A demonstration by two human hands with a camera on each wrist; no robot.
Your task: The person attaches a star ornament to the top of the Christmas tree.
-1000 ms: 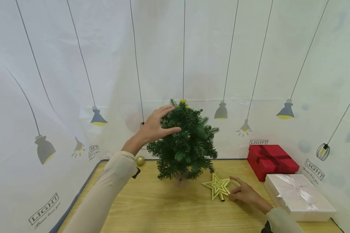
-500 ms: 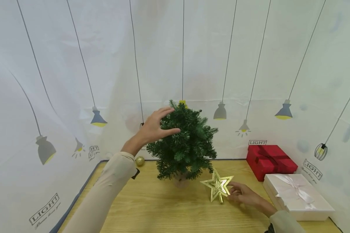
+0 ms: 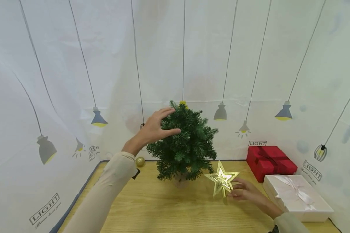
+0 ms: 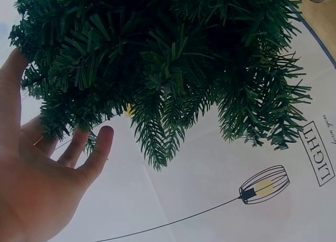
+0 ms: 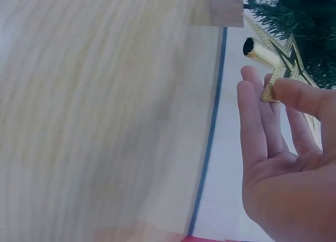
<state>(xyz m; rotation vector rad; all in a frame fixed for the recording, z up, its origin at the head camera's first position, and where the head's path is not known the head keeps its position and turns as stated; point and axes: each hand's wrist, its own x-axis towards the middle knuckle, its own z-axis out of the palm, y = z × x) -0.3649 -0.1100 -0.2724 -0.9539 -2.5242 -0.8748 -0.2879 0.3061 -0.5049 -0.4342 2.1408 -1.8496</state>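
at the left, a gold ball (image 3: 140, 161) rests on the worktop (image 3: 151, 207) near its back edge, with the pale backdrop (image 3: 110, 48) of printed lamps behind it. next comes the left hand (image 3: 156, 127), raised at the left side of the small green tree (image 3: 189, 145); its thumb and fingers are spread apart and grasp nothing. the left wrist view has them among or just beside the outer needles; whether they touch cannot be told for certain. the tree stands upright in the middle on a base partly hidden by its lower branches.

just right of those branches is the gold star (image 3: 221, 178), pinched at its lower right point between thumb and fingers of the right hand (image 3: 248, 194). it looks lifted off the worktop, face toward the head camera. its long axis runs nearly upright, top point up, hollow stem down. what a move of it would seem to turn on: the star lies low and to the right of the treetop, with the left hand across the tree from it.

farther right, a red box (image 3: 271, 161) sits toward the back, and a pale pink box (image 3: 297, 197) lies just in front of it.
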